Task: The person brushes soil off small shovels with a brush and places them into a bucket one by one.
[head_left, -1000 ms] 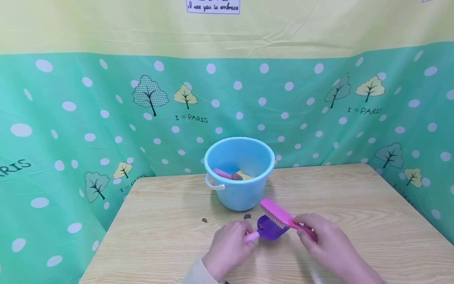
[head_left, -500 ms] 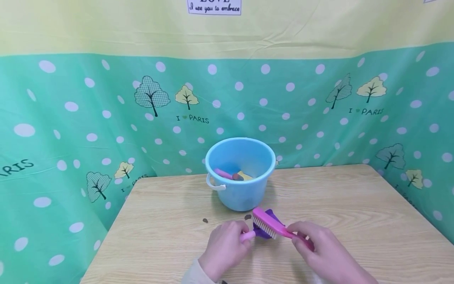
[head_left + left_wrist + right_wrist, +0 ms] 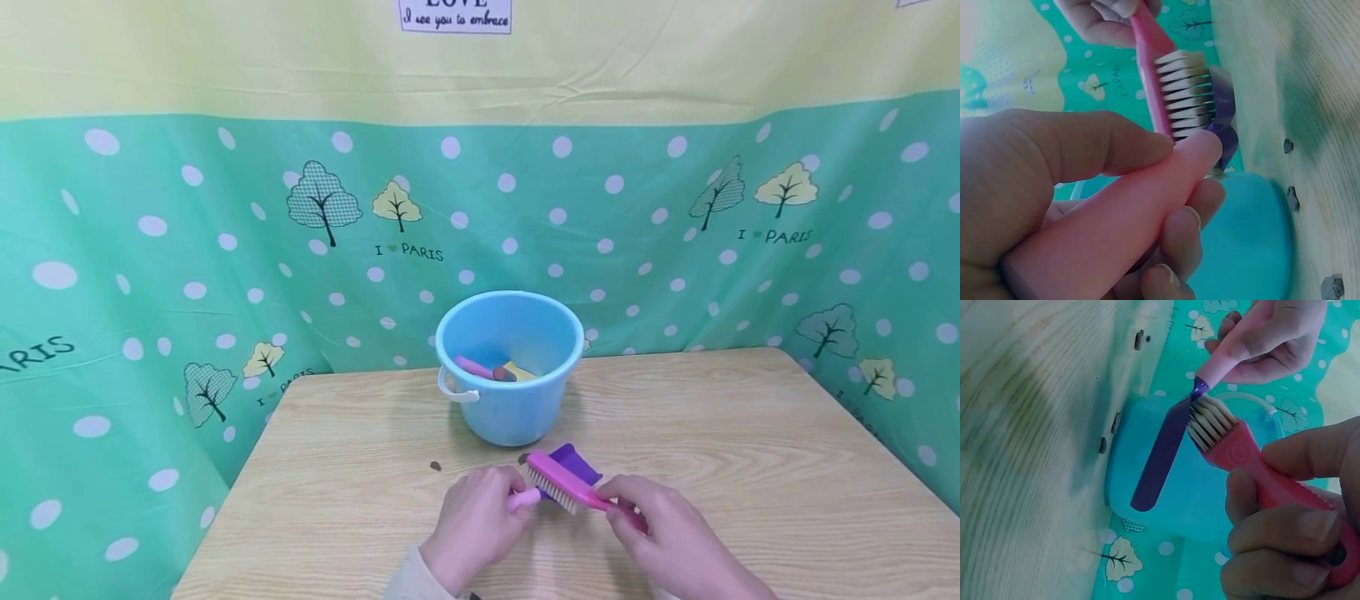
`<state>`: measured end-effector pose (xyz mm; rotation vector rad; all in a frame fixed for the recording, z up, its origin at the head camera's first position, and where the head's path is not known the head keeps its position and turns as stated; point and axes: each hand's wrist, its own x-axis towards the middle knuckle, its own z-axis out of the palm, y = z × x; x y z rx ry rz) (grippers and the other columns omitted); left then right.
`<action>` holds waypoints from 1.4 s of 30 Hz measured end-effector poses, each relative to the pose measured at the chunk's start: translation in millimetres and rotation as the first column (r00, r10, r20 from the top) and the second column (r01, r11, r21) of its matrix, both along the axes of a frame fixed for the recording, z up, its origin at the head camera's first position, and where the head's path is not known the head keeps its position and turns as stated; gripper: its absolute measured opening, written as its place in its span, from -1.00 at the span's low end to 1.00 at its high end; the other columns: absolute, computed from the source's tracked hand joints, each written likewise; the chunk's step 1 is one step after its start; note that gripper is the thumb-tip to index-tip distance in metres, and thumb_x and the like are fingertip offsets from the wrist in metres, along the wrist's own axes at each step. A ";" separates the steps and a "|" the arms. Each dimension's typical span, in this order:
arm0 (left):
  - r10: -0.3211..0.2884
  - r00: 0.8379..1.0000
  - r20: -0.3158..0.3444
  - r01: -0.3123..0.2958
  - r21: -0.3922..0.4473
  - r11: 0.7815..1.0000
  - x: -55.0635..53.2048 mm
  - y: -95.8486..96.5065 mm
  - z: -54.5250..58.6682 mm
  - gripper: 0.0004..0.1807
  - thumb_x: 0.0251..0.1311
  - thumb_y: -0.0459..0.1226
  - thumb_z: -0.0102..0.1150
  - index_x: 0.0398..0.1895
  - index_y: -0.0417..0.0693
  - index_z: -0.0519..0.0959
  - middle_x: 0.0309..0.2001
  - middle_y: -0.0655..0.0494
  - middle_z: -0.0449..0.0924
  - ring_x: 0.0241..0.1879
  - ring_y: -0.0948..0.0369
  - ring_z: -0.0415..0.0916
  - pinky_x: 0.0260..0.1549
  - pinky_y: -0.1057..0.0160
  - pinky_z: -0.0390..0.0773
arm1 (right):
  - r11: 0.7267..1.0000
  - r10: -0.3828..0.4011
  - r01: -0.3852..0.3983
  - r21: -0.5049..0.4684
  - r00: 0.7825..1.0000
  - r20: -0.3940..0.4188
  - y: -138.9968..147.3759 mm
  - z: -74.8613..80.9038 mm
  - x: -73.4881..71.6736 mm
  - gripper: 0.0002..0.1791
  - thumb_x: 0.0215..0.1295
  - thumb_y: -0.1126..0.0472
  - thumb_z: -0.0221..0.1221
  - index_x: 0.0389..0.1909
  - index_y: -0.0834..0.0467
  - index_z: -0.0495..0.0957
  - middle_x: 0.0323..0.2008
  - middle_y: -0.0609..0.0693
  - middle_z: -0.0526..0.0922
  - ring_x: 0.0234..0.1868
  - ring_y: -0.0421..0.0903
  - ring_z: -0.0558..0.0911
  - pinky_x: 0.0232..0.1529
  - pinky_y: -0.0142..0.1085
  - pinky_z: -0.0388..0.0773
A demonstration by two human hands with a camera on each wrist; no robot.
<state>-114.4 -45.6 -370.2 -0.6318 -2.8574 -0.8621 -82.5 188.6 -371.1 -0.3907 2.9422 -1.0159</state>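
Note:
My left hand [image 3: 477,518] grips the pink handle of a small toy shovel [image 3: 577,461] with a purple blade, held above the table. My right hand [image 3: 663,529] holds a pink scrubbing brush [image 3: 561,477] by its handle. In the right wrist view the brush's pale bristles [image 3: 1211,425] touch the purple blade [image 3: 1160,459] near its neck. The brush covers part of the blade in the head view. Thumb and fingers wrap the shovel handle [image 3: 1116,219] in the left wrist view.
A light blue bucket [image 3: 517,412] with a white handle [image 3: 459,393] stands behind the hands. A pink stick-like thing [image 3: 474,368] and a yellow piece [image 3: 517,372] lie in it. Dark crumbs [image 3: 435,466] lie on the wooden table [image 3: 337,483]. A patterned cloth hangs behind.
The brush has moved left and nearer to me across the shovel, from the blade towards its neck. My left hand has shifted slightly and the blade has turned. The bucket stays put.

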 end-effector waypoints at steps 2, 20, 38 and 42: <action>-0.003 1.000 -0.001 0.003 0.005 1.000 0.2 -0.3 0.2 -0.89 -0.15 -0.32 0.32 -0.47 0.03 0.68 -0.60 0.39 0.45 -0.55 0.38 0.36 -0.58 0.36 0.36 | 1.000 -0.013 0.014 0.021 1.000 -0.023 -0.2 -1.7 -0.3 -0.74 0.21 0.27 0.22 -0.14 -0.13 0.59 -0.47 -0.32 0.46 -0.46 -0.33 0.41 -0.47 -0.42 0.36; 0.012 1.000 0.027 -0.011 -0.035 0.999 2.2 -3.2 2.5 -0.89 -0.13 -0.28 0.35 -0.44 0.01 0.67 -0.56 0.33 0.51 -0.54 0.35 0.40 -0.58 0.35 0.36 | 0.989 -0.126 0.137 0.058 0.980 -0.152 10.2 -17.5 -11.6 -0.70 0.12 0.32 0.27 -0.18 -0.11 0.61 -0.56 -0.31 0.38 -0.59 -0.33 0.31 -0.57 -0.41 0.29; 0.013 1.000 -0.010 -0.014 -0.048 0.999 2.9 -4.7 2.8 -0.91 -0.13 -0.29 0.32 -0.47 0.01 0.66 -0.56 0.32 0.53 -0.56 0.34 0.42 -0.61 0.35 0.35 | 0.997 -0.077 0.068 -0.041 0.966 -0.245 14.6 -12.2 -8.5 -0.68 0.15 0.38 0.25 -0.16 -0.08 0.61 -0.52 -0.30 0.44 -0.61 -0.35 0.32 -0.63 -0.42 0.31; 0.017 1.000 -0.019 -0.018 -0.049 0.999 3.5 -4.8 3.8 -0.92 -0.07 -0.27 0.33 -0.45 0.01 0.65 -0.57 0.32 0.52 -0.59 0.34 0.40 -0.62 0.35 0.35 | 0.989 0.035 -0.046 -0.137 0.996 -0.077 6.6 -6.5 -1.6 -0.72 0.29 0.27 0.17 -0.10 -0.17 0.57 -0.45 -0.27 0.53 -0.55 -0.30 0.41 -0.57 -0.40 0.40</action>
